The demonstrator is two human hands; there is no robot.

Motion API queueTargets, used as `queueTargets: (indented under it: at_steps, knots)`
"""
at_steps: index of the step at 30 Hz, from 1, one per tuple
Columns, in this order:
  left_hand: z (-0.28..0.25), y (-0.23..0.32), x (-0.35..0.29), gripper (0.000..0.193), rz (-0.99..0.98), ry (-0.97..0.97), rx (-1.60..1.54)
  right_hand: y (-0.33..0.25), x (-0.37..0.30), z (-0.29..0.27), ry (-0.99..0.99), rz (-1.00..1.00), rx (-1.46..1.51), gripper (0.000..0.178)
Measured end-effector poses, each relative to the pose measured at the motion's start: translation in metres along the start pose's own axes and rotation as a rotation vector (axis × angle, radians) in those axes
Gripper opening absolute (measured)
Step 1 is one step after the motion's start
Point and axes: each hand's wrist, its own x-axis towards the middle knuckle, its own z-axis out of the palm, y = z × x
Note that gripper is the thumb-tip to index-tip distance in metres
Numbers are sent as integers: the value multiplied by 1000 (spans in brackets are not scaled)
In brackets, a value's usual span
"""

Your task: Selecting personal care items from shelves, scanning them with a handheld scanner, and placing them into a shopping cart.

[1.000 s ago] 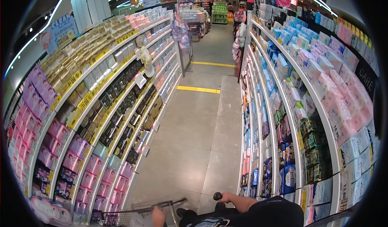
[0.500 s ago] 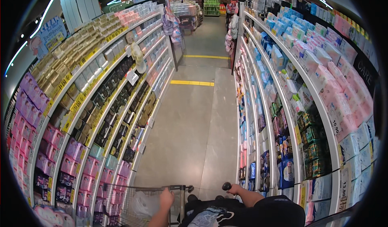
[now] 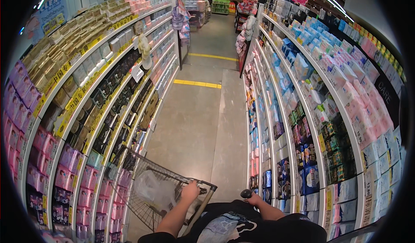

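My left hand (image 3: 190, 192) is closed on the wire shopping cart (image 3: 158, 166), close to the corner where its rim meets the handle bar. The cart stands at an angle on my left, its far end up against the left-hand shelves. Inside it lies a whitish, see-through plastic bag (image 3: 152, 190); what the bag holds cannot be made out. On my right side, my right hand (image 3: 256, 199) has its fingers closed around a rounded black knob (image 3: 246, 194). Whatever is under the knob is hidden.
Long shelves of pink, purple, black and gold packs (image 3: 71, 156) line the left. Shelves of blue, pink and white packs (image 3: 350, 91) run along the right, close to my right arm. Between them a grey floor (image 3: 190, 122) leads to a yellow strip (image 3: 197, 83).
The cart has swung round, its handle corner further forward and right, its basket turned toward the left shelves. My left hand moved with it. The shelves have shifted slightly in view.
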Motion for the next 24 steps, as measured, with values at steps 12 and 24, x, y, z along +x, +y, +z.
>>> queueTargets:
  at_steps: [12, 24]
  knots:
    - [-21, 20, 64, 47, 345, -187, 163, -48, -13, -9, 39, 239, 151, 50]
    - [-43, 11, 195, 48, 657, -203, 310, -112, 97, -61, -93, 292, 211, 56]
